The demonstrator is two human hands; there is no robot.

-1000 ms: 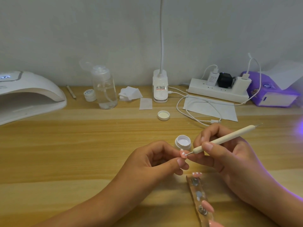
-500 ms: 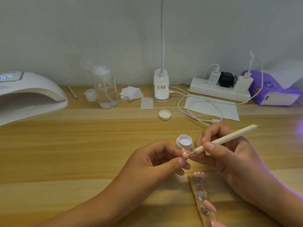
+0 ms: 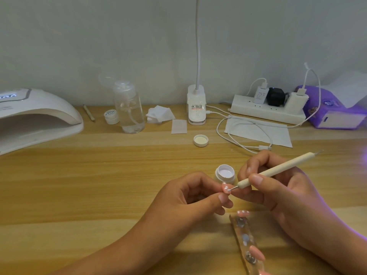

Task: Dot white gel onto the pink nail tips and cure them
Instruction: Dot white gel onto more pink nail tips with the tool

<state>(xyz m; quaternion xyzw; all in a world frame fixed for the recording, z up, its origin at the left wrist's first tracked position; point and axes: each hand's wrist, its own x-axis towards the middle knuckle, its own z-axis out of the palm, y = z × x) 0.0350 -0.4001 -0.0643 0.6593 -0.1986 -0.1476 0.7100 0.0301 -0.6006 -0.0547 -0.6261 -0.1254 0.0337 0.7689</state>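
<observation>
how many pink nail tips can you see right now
4 nail tips: one pinched in the left hand, one at the far end of the clear strip, one nearer on it, one cut off at the bottom edge. More may be out of frame.

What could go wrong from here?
The left hand pinches the pink nail tip by fingertips only; pressure from the dotting tool could shift it and smear the gel.
The open gel pot sits right behind both hands; the right hand may knock it.
The dotted tip on the clear strip lies just below the right hand and could be brushed.
</observation>
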